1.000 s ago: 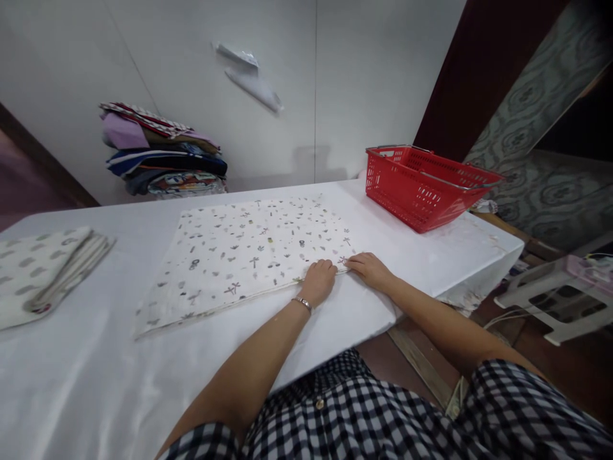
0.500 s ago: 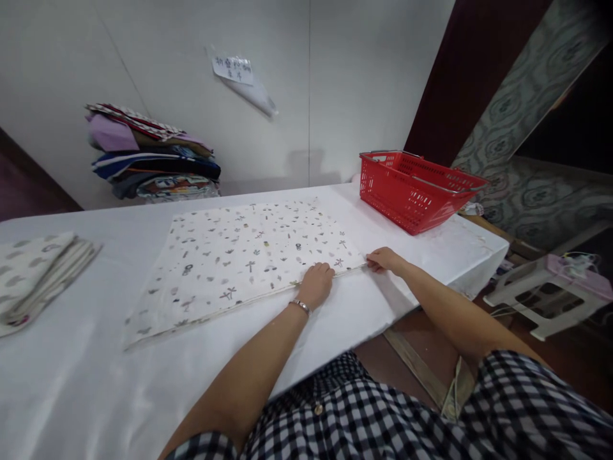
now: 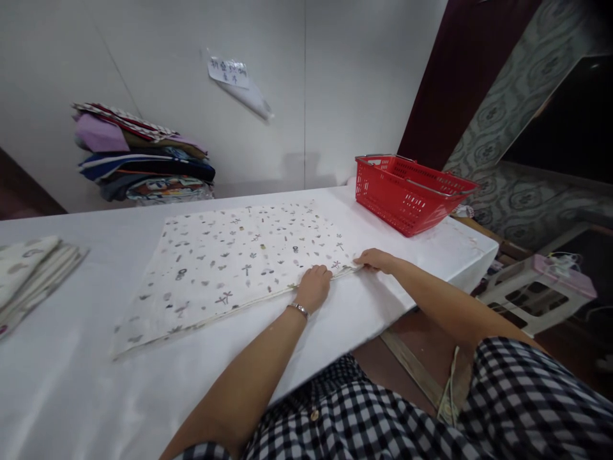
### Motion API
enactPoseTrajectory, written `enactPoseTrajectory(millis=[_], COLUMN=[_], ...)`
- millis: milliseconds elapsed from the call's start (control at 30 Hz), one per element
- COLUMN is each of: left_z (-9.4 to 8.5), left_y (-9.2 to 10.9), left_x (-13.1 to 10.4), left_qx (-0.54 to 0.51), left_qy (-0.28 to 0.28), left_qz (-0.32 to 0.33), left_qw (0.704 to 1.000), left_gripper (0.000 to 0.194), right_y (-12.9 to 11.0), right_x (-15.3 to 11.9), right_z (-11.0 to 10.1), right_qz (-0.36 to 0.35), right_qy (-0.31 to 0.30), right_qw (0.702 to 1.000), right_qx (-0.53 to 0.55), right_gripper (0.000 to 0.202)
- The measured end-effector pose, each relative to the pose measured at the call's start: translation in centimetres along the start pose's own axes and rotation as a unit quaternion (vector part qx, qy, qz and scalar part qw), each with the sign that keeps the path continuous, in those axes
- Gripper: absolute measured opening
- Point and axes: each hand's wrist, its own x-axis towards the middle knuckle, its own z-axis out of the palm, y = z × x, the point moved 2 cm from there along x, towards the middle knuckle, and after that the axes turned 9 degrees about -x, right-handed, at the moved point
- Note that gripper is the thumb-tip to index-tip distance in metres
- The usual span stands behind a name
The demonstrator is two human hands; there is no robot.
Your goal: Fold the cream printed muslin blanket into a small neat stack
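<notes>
A white cloth [image 3: 239,262] printed with small palm trees and other motifs lies spread in layers on the table. My left hand [image 3: 314,287] rests palm down on its near edge, right of the middle, a bracelet on the wrist; its fingers lie on the fabric, their tips partly hidden. At the near right corner, my right hand [image 3: 376,259] pinches the cloth's edge between thumb and fingers, and the edge is slightly gathered there.
A red plastic basket [image 3: 414,198] stands at the table's back right. Folded patterned cloth [image 3: 33,271] lies at the left. Behind the white-covered table [image 3: 96,409] is a pile of folded fabrics [image 3: 148,153] against the wall. A stool [image 3: 550,287] stands to the right.
My right hand has shifted slightly left along the edge, still pinching the corner, which is now a little bunched. My left hand stays on the cloth. The view has turned slightly.
</notes>
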Motion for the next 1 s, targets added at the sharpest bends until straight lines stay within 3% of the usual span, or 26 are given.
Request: enactPoseTrajectory(millis=[133,200,367,767,1000], left_z=[0.0,0.1,0.1,-0.5,-0.3], left_y=[0.0,0.0,0.0,0.2,0.4], left_x=[0.0,0.1,0.1,-0.2,-0.4], left_qx=[0.002,0.0,-0.005,-0.023,-0.042], left_qy=[-0.001,-0.003,-0.005,-0.031,-0.024], left_qz=[-0.002,-0.003,-0.002,0.001,0.004], left_qw=[1.0,1.0,1.0,0.999,0.999], left_gripper=[0.021,0.02,0.021,0.02,0.021], right_y=[0.1,0.3,0.8,1.8,1.6], right_x=[-0.3,-0.3,0.5,0.7,-1.0], right_z=[-0.1,-0.1,-0.1,0.6,0.7], right_qz=[-0.016,-0.026,-0.038,-0.052,-0.075], right_qy=[-0.033,-0.02,0.086,0.176,0.194], right_qw=[0.995,0.995,0.995,0.969,0.919], right_qx=[0.098,0.098,-0.02,-0.168,-0.334], right_gripper=[0.028,0.03,0.035,0.021,0.035])
